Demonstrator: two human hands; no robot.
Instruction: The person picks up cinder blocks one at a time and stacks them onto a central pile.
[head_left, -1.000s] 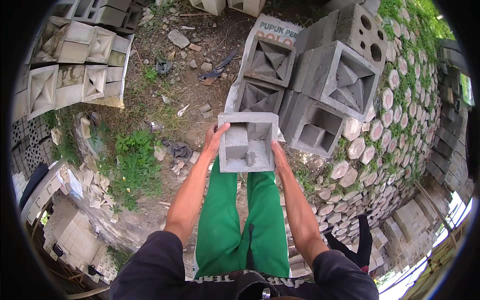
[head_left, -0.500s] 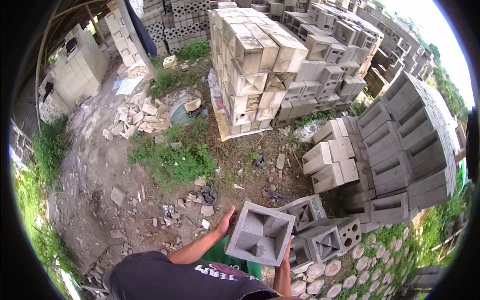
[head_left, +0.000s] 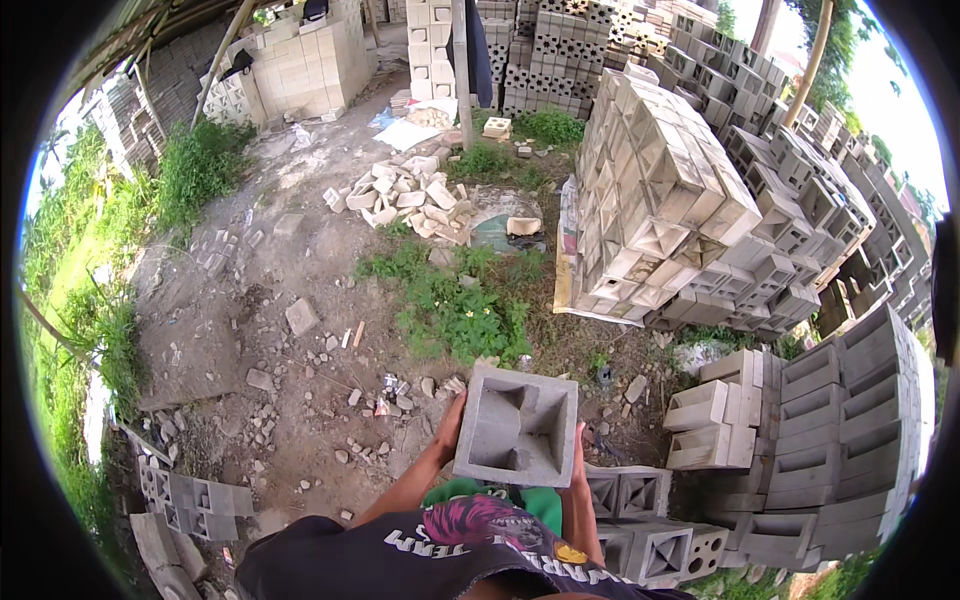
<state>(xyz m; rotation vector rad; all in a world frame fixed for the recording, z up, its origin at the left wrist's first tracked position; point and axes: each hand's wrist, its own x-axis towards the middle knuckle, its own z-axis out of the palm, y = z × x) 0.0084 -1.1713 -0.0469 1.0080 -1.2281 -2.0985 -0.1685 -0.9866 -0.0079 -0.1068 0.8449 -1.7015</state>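
A square grey concrete block (head_left: 493,429) with a deep, patterned hollow is held in front of my body at about waist height. My left hand (head_left: 453,418) presses flat along its left side. On the opposite side my right hand (head_left: 579,462) grips it, the fingertips showing past the edge. The hollow faces up toward me. Close to my right arm, more grey blocks stand on the ground, among them one with an X-shaped face (head_left: 667,552) and one with round holes (head_left: 706,550).
A tall stack of pale blocks (head_left: 660,200) stands ahead to the right, and grey blocks (head_left: 840,420) are piled at my right. Broken pieces (head_left: 405,195) lie heaped beyond a weed patch (head_left: 465,315). Rubble dots the dirt ground (head_left: 250,350). Small grey blocks (head_left: 195,500) sit at lower left.
My view has swung left, so the stacks now appear farther right and blocks at the lower left have come into view. Both hands still hold the block, which now looks more level.
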